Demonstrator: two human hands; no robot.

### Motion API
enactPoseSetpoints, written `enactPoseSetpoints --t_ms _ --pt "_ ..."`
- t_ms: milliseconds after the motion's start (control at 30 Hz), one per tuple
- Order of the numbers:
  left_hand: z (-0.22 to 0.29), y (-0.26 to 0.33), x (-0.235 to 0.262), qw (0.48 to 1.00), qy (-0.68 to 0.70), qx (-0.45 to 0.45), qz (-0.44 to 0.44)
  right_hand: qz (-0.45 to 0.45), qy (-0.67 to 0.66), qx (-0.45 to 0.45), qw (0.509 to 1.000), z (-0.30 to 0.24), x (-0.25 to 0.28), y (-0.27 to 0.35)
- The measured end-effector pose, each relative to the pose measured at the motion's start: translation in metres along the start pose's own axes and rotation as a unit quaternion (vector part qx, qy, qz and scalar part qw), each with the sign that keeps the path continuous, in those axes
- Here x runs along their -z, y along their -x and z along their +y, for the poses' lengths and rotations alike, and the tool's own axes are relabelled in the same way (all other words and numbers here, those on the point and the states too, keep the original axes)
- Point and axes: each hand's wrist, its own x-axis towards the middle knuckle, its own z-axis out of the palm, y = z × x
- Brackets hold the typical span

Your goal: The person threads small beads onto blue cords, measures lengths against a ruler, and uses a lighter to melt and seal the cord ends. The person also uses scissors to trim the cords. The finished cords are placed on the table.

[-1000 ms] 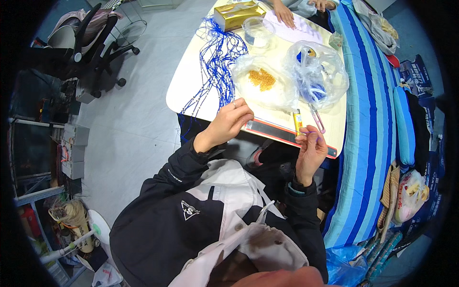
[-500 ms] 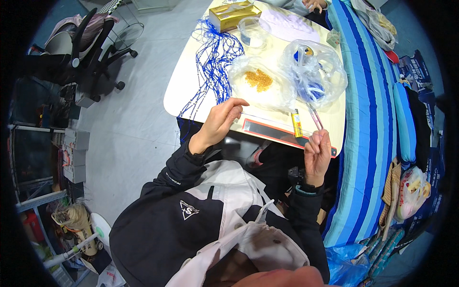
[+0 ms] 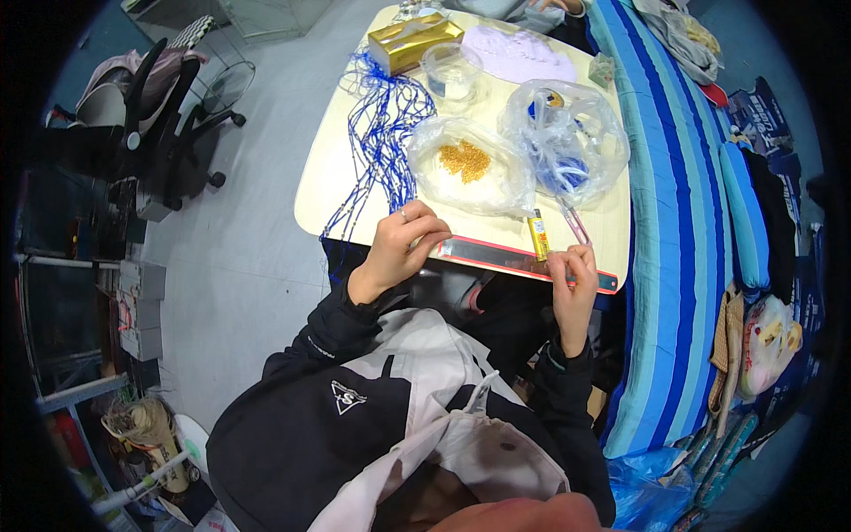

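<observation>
My left hand [image 3: 403,250] is closed in a pinch at the left end of a dark ruler with a red edge [image 3: 496,256]. Near the ruler's right part, my right hand [image 3: 574,291] also has thumb and fingers pressed together. Whatever either pinch holds is too fine to make out. A yellow tube [image 3: 539,238] lies across the ruler, just above my right fingertips. Beside it rests a slim pink tool [image 3: 576,223], perhaps thread snips. Farther in, small golden beads [image 3: 464,161] lie heaped on a transparent plastic bag [image 3: 501,191].
Blue beaded strands [image 3: 381,133] spread along the table's left side and hang over its edge. A transparent bag with blue contents [image 3: 607,133], a round plastic tub [image 3: 452,75] and a gold box [image 3: 412,44] stand farther back. Striped blue bedding [image 3: 678,266] borders the right; another person's hand [image 3: 554,5] shows at the far edge.
Both hands have come down to the ruler at the table's near edge, the right shifting slightly left. The whole view has shifted a little.
</observation>
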Motion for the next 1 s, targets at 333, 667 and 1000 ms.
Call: enactPoseSetpoints --t_ms 333,667,1000 --pt "-0.004 0.001 0.005 0.999 -0.022 0.024 0.008 -0.016 -0.427 -0.161 0.890 0.017 0.009 0.006" --pt "-0.004 0.001 0.003 0.999 -0.019 0.035 -0.018 -0.040 -0.730 -0.148 0.666 0.009 -0.010 0.013" --pt "0.055 0.006 -0.035 0.975 0.176 0.031 -0.132 -0.038 -0.182 0.072 0.980 -0.045 -0.030 0.027"
